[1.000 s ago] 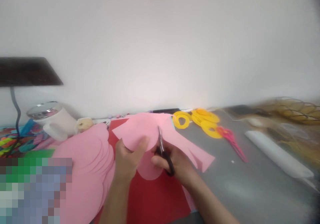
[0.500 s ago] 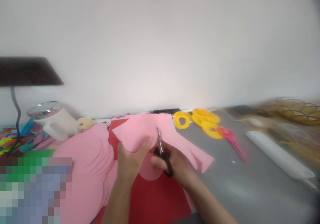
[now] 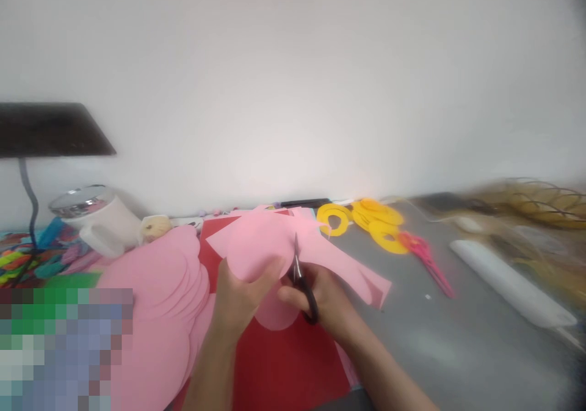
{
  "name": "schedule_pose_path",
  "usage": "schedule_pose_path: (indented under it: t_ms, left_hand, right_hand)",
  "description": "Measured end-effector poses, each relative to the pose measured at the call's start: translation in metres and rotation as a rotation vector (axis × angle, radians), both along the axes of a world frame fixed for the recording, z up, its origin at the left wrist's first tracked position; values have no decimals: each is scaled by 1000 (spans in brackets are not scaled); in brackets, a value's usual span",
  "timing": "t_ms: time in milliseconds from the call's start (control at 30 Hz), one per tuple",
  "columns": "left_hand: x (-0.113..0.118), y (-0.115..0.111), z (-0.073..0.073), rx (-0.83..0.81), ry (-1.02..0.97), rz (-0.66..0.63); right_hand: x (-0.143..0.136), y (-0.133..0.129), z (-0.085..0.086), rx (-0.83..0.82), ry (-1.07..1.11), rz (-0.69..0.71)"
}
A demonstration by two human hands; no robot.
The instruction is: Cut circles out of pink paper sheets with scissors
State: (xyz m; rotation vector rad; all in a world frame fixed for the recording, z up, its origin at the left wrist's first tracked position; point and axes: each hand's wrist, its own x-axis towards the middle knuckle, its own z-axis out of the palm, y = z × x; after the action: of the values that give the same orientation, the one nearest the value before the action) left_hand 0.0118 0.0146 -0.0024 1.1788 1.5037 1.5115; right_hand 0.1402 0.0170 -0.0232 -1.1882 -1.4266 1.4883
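Note:
My left hand (image 3: 245, 292) grips a sheet of pink paper (image 3: 260, 240) by its near edge, thumb on top. The sheet has a rounded outline, and a strip of it trails off to the right. In my right hand (image 3: 323, 295) is a pair of scissors (image 3: 304, 289) with dark handles, fingers closed through the loops. The blades point away from me and meet the pink paper just right of my left thumb. Beneath both hands lies a red sheet (image 3: 288, 368), with a rounded pink piece partly over it.
Overlapping pink cut-outs (image 3: 151, 276) lie at left, near a white mug (image 3: 110, 225) with a shiny lid. Behind and to the right are yellow paper rings (image 3: 336, 220), pink scissors (image 3: 428, 264) and a long white object (image 3: 513, 283). A dark panel (image 3: 50, 130) stands at far left.
The scissors and my right hand have shifted slightly right. The pink paper has turned a little, and its trailing strip has lifted and moved at the right end.

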Motion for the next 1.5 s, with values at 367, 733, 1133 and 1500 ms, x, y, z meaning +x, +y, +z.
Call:
schedule_pose_path:
  t_ms: [367,733,1133,1500]
  left_hand:
    - [-2,-1,4,-62,-42,-53]
    - [-5,0,1,-42,-71,-61]
    - [-3,0,1,-25,-79,-20]
    - [-10,7,-10,-18,-93,-6]
  right_hand:
    - [0,0,0,-4,15,-3]
    - [-2,0,0,-7,84,-14]
    - [-2,-1,-2,-19,70,-26]
    - [-2,-2,0,-64,106,-51]
